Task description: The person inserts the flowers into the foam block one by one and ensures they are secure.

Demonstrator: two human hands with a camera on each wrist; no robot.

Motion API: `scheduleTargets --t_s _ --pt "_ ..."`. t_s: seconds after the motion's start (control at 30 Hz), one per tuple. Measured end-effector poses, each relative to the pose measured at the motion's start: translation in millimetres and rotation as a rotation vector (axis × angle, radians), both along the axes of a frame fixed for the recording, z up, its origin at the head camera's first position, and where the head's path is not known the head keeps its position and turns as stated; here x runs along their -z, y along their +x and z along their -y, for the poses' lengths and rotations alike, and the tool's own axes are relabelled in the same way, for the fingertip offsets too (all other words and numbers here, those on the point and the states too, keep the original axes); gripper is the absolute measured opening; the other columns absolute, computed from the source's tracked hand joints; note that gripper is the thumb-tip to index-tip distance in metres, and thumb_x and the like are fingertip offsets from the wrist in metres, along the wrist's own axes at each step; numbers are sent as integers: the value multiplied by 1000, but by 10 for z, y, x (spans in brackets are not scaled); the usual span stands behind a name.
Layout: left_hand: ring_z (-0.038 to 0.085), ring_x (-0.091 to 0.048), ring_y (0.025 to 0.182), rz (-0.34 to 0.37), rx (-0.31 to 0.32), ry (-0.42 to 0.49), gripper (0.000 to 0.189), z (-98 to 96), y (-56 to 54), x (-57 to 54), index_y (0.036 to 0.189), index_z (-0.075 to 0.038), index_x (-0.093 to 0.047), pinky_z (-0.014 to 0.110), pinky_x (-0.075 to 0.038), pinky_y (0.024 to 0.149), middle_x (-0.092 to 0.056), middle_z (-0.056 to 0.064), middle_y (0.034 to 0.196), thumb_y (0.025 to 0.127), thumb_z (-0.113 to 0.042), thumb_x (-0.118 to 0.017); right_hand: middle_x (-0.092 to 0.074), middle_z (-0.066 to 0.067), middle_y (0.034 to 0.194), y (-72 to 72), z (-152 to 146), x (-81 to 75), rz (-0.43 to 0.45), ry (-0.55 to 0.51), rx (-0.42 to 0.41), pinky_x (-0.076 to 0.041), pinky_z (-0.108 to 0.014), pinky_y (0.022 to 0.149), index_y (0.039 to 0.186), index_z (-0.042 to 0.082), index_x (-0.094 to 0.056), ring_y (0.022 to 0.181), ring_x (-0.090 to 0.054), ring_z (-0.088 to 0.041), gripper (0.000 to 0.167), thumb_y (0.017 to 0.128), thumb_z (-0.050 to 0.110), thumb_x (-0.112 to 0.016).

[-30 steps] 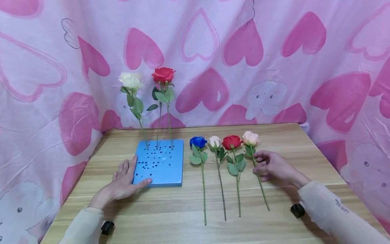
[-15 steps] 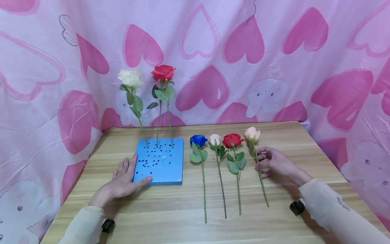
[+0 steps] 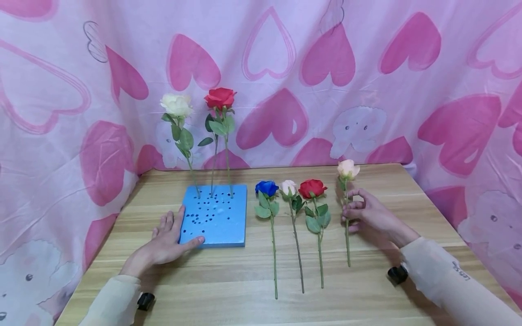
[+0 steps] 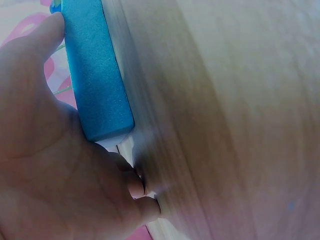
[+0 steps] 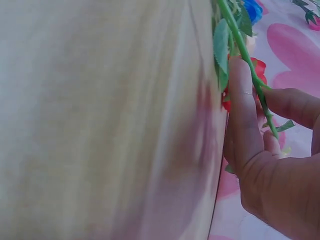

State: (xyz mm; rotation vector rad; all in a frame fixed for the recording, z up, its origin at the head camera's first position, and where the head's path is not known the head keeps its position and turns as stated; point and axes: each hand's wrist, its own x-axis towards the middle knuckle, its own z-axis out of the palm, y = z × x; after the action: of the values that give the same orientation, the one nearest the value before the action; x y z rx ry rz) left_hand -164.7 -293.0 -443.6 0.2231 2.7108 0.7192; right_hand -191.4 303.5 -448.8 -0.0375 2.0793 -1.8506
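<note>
My right hand pinches the green stem of a pale pink rose between thumb and fingers. In the right wrist view that stem slants past the fingertips. My left hand rests at the left front corner of a blue foam block full of small holes. Its thumb lies on the block's top, with the other fingers stretched along the left side. Standing in the block's back holes are a white rose, a red rose and a third stem, whose bloom is mostly hidden behind the red one.
Side by side on the wooden table lie a blue rose, a small pale pink rose and another red rose, between the block and my right hand. A pink heart-patterned curtain hangs behind the table and along both sides.
My right hand has shifted slightly right with the pale pink rose. Its bloom has moved up and right in view, and the stem has swung from slanted to nearly vertical. The left hand stays put.
</note>
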Motion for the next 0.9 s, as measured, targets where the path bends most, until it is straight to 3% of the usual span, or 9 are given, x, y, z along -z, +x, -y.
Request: scheduleTargets --t_s 0.2,0.4,0.67,0.9 --pt "67 16 161 -4 1 3 128 5 5 -5 177 -6 9 87 8 123 14 46 174 101 -73 -67 -67 -18 118 -36 -6 -115 -50 5 34 -69 -55 86 153 12 -38 103 -76 -32 56 108 -2 -67" --pt "67 16 161 -1 0 5 128 -3 11 -16 178 -6 9 87 9 123 14 46 175 100 -73 -67 -65 -11 116 -96 24 -245 -109 -20 59 -69 -54 87 148 25 -48 105 -77 -28 53 107 -2 -69" --pt "67 17 161 8 -4 5 128 -10 17 -24 177 -6 10 85 10 124 16 45 175 101 -74 -66 -65 -10 110 -202 102 -376 -249 -72 68 -69 -54 83 154 13 -44 101 -79 -25 59 105 -4 -72" --pt "67 17 161 1 -3 8 128 -8 18 -17 177 -5 10 85 9 124 16 45 174 101 -73 -67 -68 -13 110 -307 175 -504 -371 -118 68 -69 -56 77 152 13 -49 95 -80 -23 57 104 -7 -73"
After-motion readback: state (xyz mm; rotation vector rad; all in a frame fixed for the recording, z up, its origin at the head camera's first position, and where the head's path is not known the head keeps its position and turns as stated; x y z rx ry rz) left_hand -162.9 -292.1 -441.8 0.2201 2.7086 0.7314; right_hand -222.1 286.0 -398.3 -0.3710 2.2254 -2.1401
